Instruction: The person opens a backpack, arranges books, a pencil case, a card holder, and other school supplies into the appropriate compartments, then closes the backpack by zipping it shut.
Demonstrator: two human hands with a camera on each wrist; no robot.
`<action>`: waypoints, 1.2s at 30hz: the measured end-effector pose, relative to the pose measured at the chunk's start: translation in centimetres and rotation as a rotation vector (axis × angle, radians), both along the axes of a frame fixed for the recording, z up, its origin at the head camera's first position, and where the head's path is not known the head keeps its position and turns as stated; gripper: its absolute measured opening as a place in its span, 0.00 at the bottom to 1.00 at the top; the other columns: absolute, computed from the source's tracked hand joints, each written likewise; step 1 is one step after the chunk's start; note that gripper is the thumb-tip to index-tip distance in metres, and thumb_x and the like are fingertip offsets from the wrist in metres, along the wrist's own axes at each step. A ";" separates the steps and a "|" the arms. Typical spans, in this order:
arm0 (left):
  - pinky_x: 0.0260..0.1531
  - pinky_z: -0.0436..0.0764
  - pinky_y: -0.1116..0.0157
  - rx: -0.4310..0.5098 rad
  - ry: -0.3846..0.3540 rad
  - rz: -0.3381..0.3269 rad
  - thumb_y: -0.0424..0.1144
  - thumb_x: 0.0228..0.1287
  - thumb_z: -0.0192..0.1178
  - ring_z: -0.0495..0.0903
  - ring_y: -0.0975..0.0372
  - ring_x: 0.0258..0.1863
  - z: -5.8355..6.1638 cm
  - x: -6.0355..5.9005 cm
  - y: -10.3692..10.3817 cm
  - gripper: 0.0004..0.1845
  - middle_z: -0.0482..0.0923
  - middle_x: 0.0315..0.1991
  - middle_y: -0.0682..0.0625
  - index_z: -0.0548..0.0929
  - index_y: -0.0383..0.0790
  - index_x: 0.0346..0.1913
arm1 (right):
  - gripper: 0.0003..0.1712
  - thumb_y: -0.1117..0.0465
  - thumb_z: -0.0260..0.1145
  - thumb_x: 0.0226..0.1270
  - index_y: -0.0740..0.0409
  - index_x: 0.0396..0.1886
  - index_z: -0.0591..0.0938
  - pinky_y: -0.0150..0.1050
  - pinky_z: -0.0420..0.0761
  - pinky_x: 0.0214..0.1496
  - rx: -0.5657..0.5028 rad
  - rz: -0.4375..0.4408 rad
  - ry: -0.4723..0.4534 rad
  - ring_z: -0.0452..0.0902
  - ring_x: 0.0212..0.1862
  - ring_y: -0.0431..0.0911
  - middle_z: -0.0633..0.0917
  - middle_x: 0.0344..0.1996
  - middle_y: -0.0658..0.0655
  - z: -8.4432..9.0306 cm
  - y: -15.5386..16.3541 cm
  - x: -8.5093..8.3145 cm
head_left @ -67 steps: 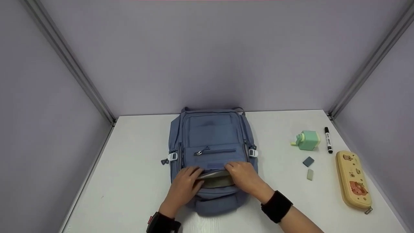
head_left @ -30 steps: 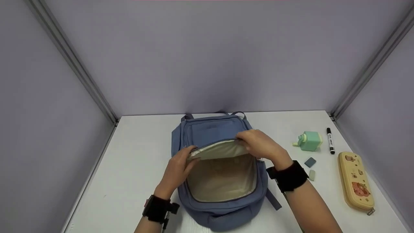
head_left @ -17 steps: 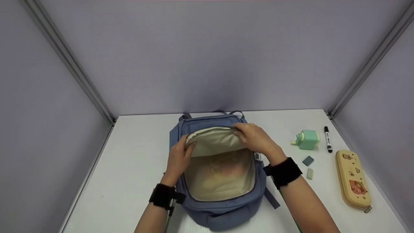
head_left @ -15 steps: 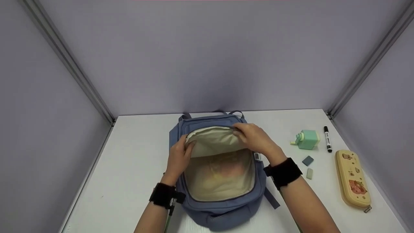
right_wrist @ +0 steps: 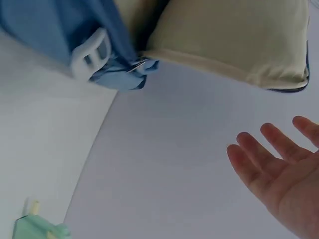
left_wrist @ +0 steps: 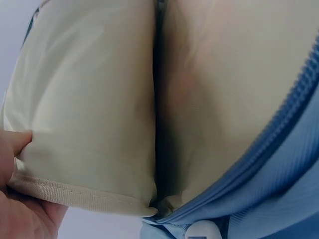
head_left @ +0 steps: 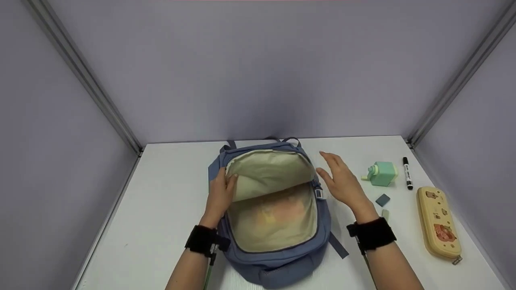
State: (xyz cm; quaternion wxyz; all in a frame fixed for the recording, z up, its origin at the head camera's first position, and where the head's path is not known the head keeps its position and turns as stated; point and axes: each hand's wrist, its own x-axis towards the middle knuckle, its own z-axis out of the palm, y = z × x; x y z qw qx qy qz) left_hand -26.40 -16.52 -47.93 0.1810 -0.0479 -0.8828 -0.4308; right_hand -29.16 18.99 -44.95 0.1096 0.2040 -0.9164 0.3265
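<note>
A blue backpack (head_left: pixel 282 262) lies on the white table with its front flap (head_left: pixel 270 171) folded up, baring the cream lining inside. The left hand (head_left: pixel 219 193) pinches the flap's left edge; in the left wrist view the thumb (left_wrist: pixel 20 142) presses on the cream side and the fingers lie behind. To the right of the bag, the right hand (head_left: pixel 342 183) is apart from it, fingers spread and holding nothing. The right wrist view shows that palm (right_wrist: pixel 294 194) below the flap's corner. Through the lining a faint orange and yellow patch (head_left: pixel 282 213) shows.
On the table's right side are a green pencil sharpener (head_left: pixel 382 174) with a crank, a black-and-white marker (head_left: pixel 407 173), a dark blue small block (head_left: pixel 383 200), a pale small block (head_left: pixel 385 214) and a yellow pencil case (head_left: pixel 439 223). Grey panels (head_left: pixel 266 72) wall the table in.
Both hands lifted the bag's front flap up and back, widening the opening. Since half a second ago the right hand has let go and moved right; the left hand still holds on.
</note>
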 end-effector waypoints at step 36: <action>0.26 0.66 0.59 0.026 -0.030 0.052 0.40 0.72 0.59 0.64 0.58 0.23 -0.9 -0.8 -0.2 0.11 0.62 0.22 0.52 0.72 0.35 0.38 | 0.40 0.76 0.53 0.67 0.61 0.77 0.52 0.67 0.74 0.39 0.257 -0.430 -0.374 0.61 0.51 0.84 0.45 0.67 0.80 -7.1 14.8 -4.7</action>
